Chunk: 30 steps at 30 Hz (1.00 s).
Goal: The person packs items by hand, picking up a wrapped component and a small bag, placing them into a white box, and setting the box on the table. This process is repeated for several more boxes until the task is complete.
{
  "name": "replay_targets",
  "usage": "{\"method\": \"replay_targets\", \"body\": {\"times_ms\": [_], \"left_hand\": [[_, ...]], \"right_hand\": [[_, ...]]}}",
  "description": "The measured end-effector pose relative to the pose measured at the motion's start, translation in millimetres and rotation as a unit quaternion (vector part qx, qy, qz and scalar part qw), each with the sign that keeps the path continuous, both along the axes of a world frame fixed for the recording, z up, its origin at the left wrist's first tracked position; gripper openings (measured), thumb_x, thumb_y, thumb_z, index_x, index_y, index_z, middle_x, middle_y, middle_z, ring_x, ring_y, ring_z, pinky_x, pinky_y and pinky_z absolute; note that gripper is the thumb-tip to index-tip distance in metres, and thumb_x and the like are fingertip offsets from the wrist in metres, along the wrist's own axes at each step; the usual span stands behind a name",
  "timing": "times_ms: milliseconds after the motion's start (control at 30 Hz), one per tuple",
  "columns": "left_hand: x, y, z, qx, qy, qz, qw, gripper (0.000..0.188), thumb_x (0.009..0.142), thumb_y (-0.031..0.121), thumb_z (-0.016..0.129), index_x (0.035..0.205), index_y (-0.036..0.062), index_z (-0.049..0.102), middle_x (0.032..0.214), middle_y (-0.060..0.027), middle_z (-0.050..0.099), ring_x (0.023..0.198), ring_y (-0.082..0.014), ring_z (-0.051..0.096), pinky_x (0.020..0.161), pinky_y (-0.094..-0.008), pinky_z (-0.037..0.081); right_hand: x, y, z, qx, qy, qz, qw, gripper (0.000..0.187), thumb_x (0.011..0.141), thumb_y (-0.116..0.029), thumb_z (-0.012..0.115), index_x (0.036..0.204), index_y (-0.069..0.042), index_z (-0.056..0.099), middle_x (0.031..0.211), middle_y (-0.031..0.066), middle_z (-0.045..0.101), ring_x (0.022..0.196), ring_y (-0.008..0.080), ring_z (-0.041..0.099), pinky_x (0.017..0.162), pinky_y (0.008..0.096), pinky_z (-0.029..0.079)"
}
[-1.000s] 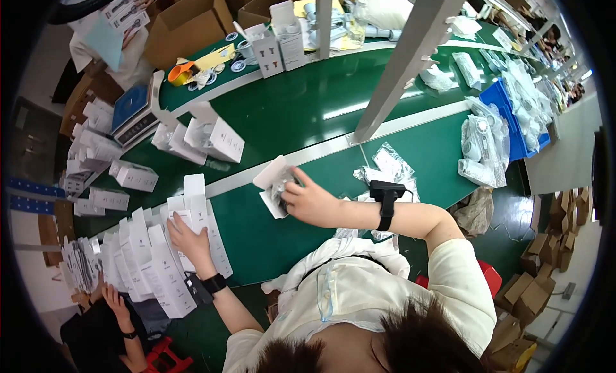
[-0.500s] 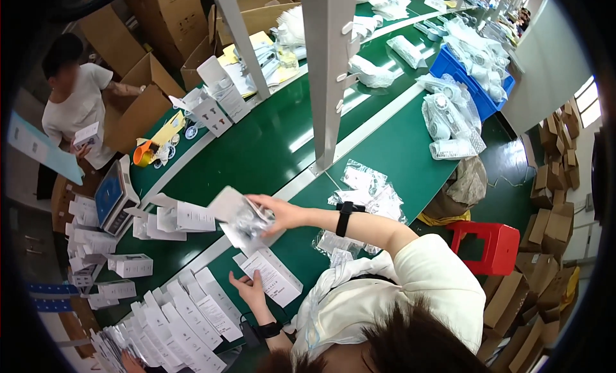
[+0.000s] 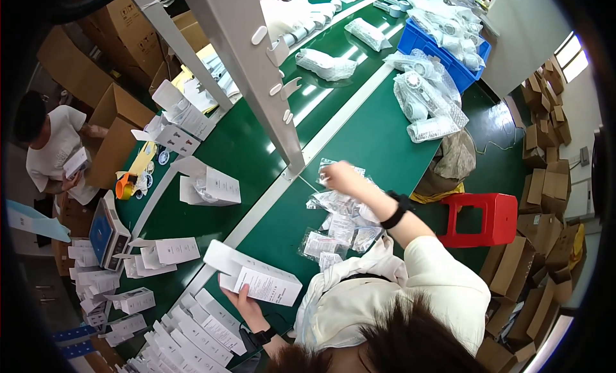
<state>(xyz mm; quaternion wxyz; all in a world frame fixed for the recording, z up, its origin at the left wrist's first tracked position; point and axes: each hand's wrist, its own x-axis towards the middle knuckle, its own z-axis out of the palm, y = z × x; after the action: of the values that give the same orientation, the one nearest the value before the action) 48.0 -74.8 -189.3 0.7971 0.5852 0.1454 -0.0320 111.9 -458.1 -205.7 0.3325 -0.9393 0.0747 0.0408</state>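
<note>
My left hand [image 3: 244, 303] grips a white printed carton [image 3: 273, 282] near the table's front edge. The carton lies tilted, its end flap folded out to the upper left. My right hand [image 3: 343, 179] is over the far end of a pile of small clear plastic packets [image 3: 343, 228], some with printed papers inside. Its fingertips are blurred beside the packets, so I cannot tell whether they hold one. Farther left, an open white carton [image 3: 221, 185] stands on the green belt with clear plastic wrapping showing in it.
Rows of white cartons [image 3: 186, 328] stand at lower left. A grey metal post [image 3: 250, 71] rises from the belt's edge. The blue crate [image 3: 443, 55] at far right holds bagged parts. A red stool [image 3: 497, 220] stands right. At left a co-worker [image 3: 58, 155] holds a small box.
My right hand has let go of the open carton, now on the belt, and moved right to the packets. My left hand has taken hold of another carton. The view has shifted.
</note>
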Motion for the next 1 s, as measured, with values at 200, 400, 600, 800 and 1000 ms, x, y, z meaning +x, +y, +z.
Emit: {"method": "replay_targets", "body": {"times_ms": [200, 400, 600, 800, 1000], "left_hand": [[5, -19, 50, 0.022, -0.116, -0.034, 0.992, 0.079, 0.065, 0.003, 0.060, 0.133, 0.0136, 0.023, 0.127, -0.0095, 0.036, 0.112, -0.0270, 0.041, 0.093, -0.0358, 0.036], [19, -34, 51, 0.128, -0.112, -0.060, 0.984, 0.087, 0.059, 0.004, 0.069, 0.132, 0.0125, 0.022, 0.124, -0.0101, 0.034, 0.110, -0.0240, 0.041, 0.091, -0.0354, 0.036], [18, -48, 38, 0.185, -0.163, -0.110, 0.963, 0.084, 0.060, 0.006, 0.071, 0.130, 0.0113, 0.025, 0.123, -0.0116, 0.035, 0.111, -0.0252, 0.041, 0.092, -0.0352, 0.036], [26, -61, 30, 0.435, -0.251, -0.112, 0.857, 0.073, 0.059, 0.007, 0.074, 0.117, 0.0086, 0.029, 0.124, -0.0179, 0.035, 0.111, -0.0307, 0.042, 0.091, -0.0375, 0.036], [20, -73, 11, 0.373, -0.282, -0.062, 0.882, 0.067, 0.059, 0.006, 0.075, 0.105, 0.0067, 0.025, 0.121, -0.0220, 0.035, 0.109, -0.0368, 0.042, 0.089, -0.0418, 0.037]], "right_hand": [[-101, -220, -24, -0.535, -0.025, -0.258, 0.804, 0.034, 0.076, -0.006, 0.050, 0.109, -0.008, 0.048, 0.101, 0.0081, 0.052, 0.106, 0.0295, 0.045, 0.085, 0.0533, 0.037], [-107, -255, -25, -0.475, 0.005, -0.125, 0.871, 0.031, 0.068, -0.005, 0.054, 0.099, -0.007, 0.051, 0.100, 0.0095, 0.050, 0.106, 0.0322, 0.043, 0.091, 0.0560, 0.030], [-104, -176, 21, -0.254, -0.093, 0.008, 0.963, 0.036, 0.062, -0.006, 0.061, 0.096, -0.004, 0.048, 0.101, 0.0148, 0.048, 0.104, 0.0278, 0.046, 0.089, 0.0443, 0.036], [-63, -29, 74, 0.488, -0.306, -0.151, 0.804, 0.056, 0.072, -0.007, 0.058, 0.122, -0.007, 0.033, 0.107, 0.0120, 0.050, 0.096, 0.0203, 0.051, 0.083, 0.0304, 0.042], [-11, 121, 119, 0.719, -0.205, -0.221, 0.627, 0.041, 0.083, -0.010, 0.053, 0.121, -0.007, 0.036, 0.108, 0.0102, 0.051, 0.095, 0.0181, 0.052, 0.082, 0.0298, 0.043]]}}
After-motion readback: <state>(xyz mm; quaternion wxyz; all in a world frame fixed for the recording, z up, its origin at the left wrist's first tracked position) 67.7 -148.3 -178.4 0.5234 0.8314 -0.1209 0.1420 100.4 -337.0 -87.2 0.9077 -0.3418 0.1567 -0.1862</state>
